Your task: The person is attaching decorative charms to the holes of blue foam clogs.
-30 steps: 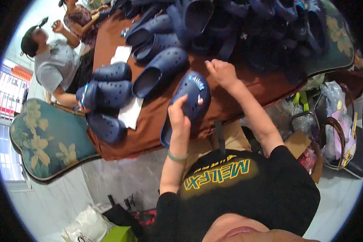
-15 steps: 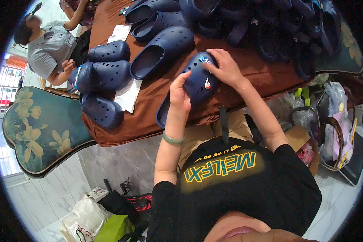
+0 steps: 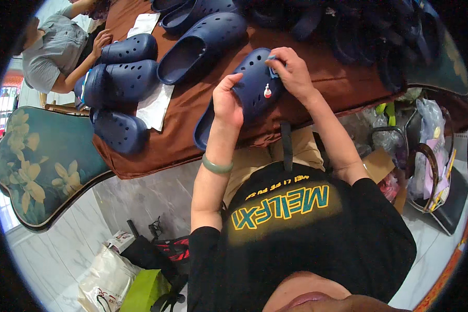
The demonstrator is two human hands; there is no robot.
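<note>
A navy blue clog (image 3: 251,93) with round vent holes lies at the table's near edge, its toe pointing away. My left hand (image 3: 228,101) grips its left side, thumb up and the other fingers hidden behind the clog. With thumb and index finger, my right hand (image 3: 292,73) pinches a small blue charm (image 3: 272,66) on the right of the toe; the fingers partly cover it. Below that, a small white and red charm (image 3: 267,92) sits on the clog's upper.
More navy clogs (image 3: 205,44) stand to the left, some over white paper (image 3: 155,106). A dark clog pile (image 3: 343,47) fills the far right of the brown-covered table (image 3: 135,162). At the left, a person in a grey shirt (image 3: 57,49) reaches toward clogs. Bags (image 3: 426,151) stand right, below.
My right hand, earlier spread over the toe beside the blue charm, now pinches that charm, which has shifted right. My left hand keeps its grip. The other person's hand has moved to a clog.
</note>
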